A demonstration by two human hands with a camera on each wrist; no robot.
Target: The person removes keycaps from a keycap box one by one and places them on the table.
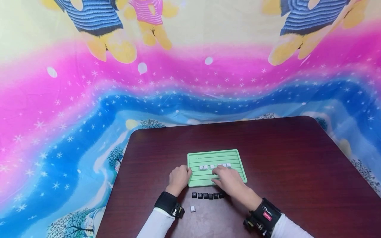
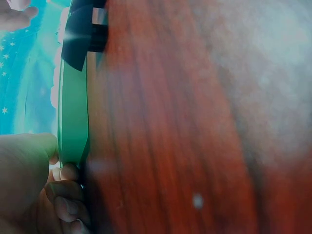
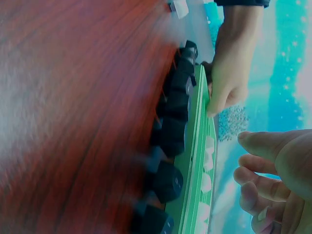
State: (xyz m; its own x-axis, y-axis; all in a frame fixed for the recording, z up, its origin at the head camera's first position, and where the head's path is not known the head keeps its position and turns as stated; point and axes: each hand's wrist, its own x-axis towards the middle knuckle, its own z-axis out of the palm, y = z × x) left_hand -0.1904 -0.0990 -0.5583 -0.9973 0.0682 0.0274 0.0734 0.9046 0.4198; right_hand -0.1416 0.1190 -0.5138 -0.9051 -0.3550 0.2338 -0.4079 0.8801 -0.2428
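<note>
A pale green ridged tray (image 1: 212,157) lies on the table, with several white keycaps (image 1: 205,167) in a row across its middle. My left hand (image 1: 179,178) grips the tray's left edge; the left wrist view shows the thumb over the green rim (image 2: 73,117) and fingers curled beneath. Above the tray's right half is my right hand (image 1: 232,181), fingertips close to the white row and covering part of it. In the right wrist view its thumb and loosely bent fingers (image 3: 258,187) stand apart, with nothing between them.
Several black keycaps (image 1: 205,195) line up along the tray's near side, the right end of their row partly behind the right hand. Closer to me lies a single white keycap (image 1: 193,209). The dark wooden table (image 1: 294,165) ends at a printed cloth backdrop (image 1: 190,79).
</note>
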